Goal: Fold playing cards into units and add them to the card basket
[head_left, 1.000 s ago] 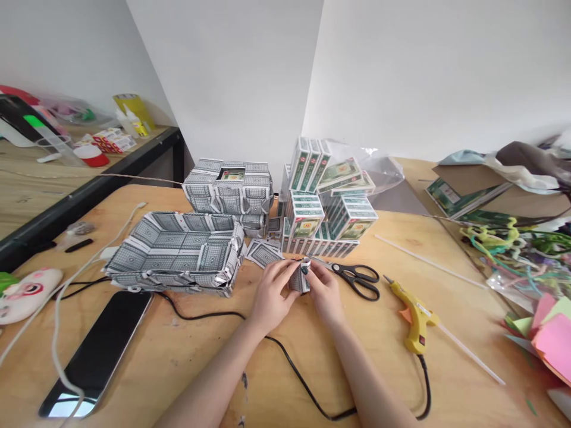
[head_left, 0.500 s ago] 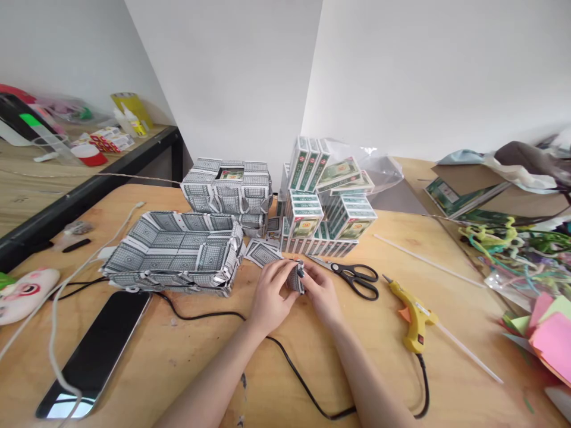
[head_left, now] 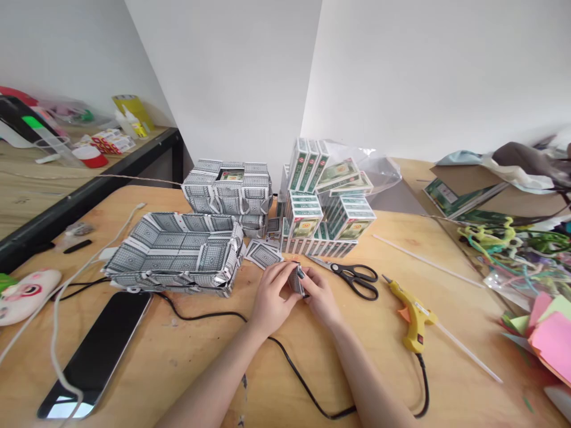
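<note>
Between my hands is a small folded grey patterned card piece [head_left: 296, 282], upright above the wooden table. My left hand [head_left: 273, 297] grips it from the left, fingers over its top and thumb below. My right hand [head_left: 320, 296] pinches its right side, the fingertips partly hidden. Just behind lie loose playing cards [head_left: 264, 253]. To the left stands an open tray made of cards [head_left: 173, 252], with a larger card-covered box [head_left: 228, 189] behind it. Stacked green-and-white card packs [head_left: 305, 217] rise beyond my hands.
Black scissors [head_left: 357, 278] and a yellow glue gun [head_left: 417, 321] lie on the right, near clear glue sticks [head_left: 468, 352]. A phone [head_left: 98, 353] and a white cable [head_left: 56, 333] are at left. A black cord [head_left: 289, 359] runs beneath my forearms. Coloured paper [head_left: 553, 339] sits far right.
The folded card piece has turned slightly between my fingers, and my right hand has shifted a little. Both hands stay on it.
</note>
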Tool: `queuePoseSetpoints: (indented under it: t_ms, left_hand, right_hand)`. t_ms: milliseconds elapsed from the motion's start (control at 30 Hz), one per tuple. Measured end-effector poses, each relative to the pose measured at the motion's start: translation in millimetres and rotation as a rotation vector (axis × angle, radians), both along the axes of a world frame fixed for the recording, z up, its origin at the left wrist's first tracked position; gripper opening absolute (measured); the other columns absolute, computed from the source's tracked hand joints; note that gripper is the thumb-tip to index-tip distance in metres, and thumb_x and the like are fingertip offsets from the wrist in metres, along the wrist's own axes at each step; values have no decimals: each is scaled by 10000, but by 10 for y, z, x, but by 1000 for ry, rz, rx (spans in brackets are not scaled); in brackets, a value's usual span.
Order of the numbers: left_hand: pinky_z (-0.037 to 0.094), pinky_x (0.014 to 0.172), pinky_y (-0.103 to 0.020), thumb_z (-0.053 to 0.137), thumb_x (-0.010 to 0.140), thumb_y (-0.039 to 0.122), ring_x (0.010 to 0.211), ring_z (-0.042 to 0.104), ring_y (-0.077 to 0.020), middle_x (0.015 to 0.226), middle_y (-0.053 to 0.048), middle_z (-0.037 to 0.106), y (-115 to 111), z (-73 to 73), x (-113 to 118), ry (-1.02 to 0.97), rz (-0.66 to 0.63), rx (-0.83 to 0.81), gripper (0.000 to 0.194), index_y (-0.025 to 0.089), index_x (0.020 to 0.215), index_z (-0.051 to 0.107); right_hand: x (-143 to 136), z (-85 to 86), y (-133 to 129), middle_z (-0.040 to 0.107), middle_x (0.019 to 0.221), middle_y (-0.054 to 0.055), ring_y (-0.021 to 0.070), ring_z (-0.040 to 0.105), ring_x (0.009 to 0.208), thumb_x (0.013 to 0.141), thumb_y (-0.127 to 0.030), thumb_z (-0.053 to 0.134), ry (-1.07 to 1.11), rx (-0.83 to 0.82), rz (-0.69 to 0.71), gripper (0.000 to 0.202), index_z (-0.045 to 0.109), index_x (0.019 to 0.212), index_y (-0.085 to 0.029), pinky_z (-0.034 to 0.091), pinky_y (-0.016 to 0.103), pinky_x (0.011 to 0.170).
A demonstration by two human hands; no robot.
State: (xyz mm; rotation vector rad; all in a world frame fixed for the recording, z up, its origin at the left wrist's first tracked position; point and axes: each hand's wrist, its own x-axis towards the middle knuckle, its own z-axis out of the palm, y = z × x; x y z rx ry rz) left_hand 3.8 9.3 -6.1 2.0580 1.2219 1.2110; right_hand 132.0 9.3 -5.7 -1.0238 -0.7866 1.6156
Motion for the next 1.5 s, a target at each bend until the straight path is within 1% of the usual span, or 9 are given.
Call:
queuePoseSetpoints:
  t_ms: [333, 567, 733, 833, 900, 1067, 1200, 1333, 1500]
  left_hand:
    - [383, 945, -451, 617, 696, 172, 1123, 446, -237, 1169, -79, 520, 5, 11, -18, -45, -57, 15, 520, 244, 1182, 449]
    - [365, 973, -424, 619, 719, 286, 1142, 442, -234, 1194, -89, 503, 11, 123, -34, -206, -120, -65, 452, 227, 1149, 491]
    - [471, 841, -380, 459, 828, 337, 942, 576, -195, 1064, -90, 541, 63, 69, -52, -561, 4, -423, 407, 197, 1203, 390]
    - [530, 686, -370, 465, 811, 397, 767, 621, -186, 943, -70, 588, 106, 36, -63, -681, -120, -740, 431, 191, 1182, 388]
    - [540, 646, -366, 511, 781, 408, 745, 623, -189, 912, -60, 608, 124, 41, -73, -728, -192, -889, 477, 200, 1189, 379]
    - [541, 660, -362, 610, 721, 352, 839, 621, -211, 1082, -76, 585, 138, 113, -120, -827, -327, -1082, 473, 217, 1148, 458]
    - [518, 729, -345, 628, 715, 293, 922, 605, -223, 1086, -95, 597, 168, 154, -167, -841, -420, -1096, 418, 178, 1103, 527]
    - [477, 817, -351, 664, 678, 229, 989, 581, -222, 1078, -113, 613, 204, 136, -176, -839, -316, -1005, 582, 170, 1212, 441]
    - [425, 915, -391, 684, 618, 125, 1080, 529, -222, 1194, -123, 545, 197, 82, -110, -771, -240, -883, 673, 177, 1230, 410]
  right_hand:
    - [-59, 46, -52, 635, 797, -2, 168, 592, 692, 637, -336, 691, 114, -26, -68, 288, 539, 853, -223, 447, 274, 599]
    - [-54, 1, -29, 630, 908, 27, 213, 581, 864, 623, -316, 704, 1, 174, -166, 338, 506, 887, -238, 442, 367, 776]
    - [-24, 3, -41, 596, 956, 22, 182, 545, 870, 635, -238, 705, -167, 294, -250, 374, 481, 936, -249, 417, 335, 780]
    - [-20, 11, -56, 578, 972, 21, 182, 526, 907, 634, -223, 705, -173, 329, -221, 398, 472, 955, -252, 404, 332, 807]
    - [-25, 14, -64, 568, 969, 18, 183, 518, 911, 628, -232, 710, -179, 340, -191, 413, 471, 964, -257, 407, 330, 811]
    - [-33, -2, -65, 557, 961, 17, 188, 528, 864, 602, -261, 727, -171, 333, -103, 438, 485, 967, -271, 443, 325, 755]
    - [-35, 10, -56, 543, 1059, 26, 204, 522, 949, 607, -263, 723, -123, 352, -47, 462, 499, 1011, -288, 438, 346, 808]
    - [-13, 40, -44, 485, 1220, 52, 241, 479, 1081, 598, -283, 732, -69, 308, -32, 587, 479, 1127, -288, 406, 389, 888]
    - [63, -6, -9, 524, 1205, 74, 253, 428, 1164, 657, -324, 687, 26, 225, -110, 573, 467, 1182, -258, 332, 433, 967]
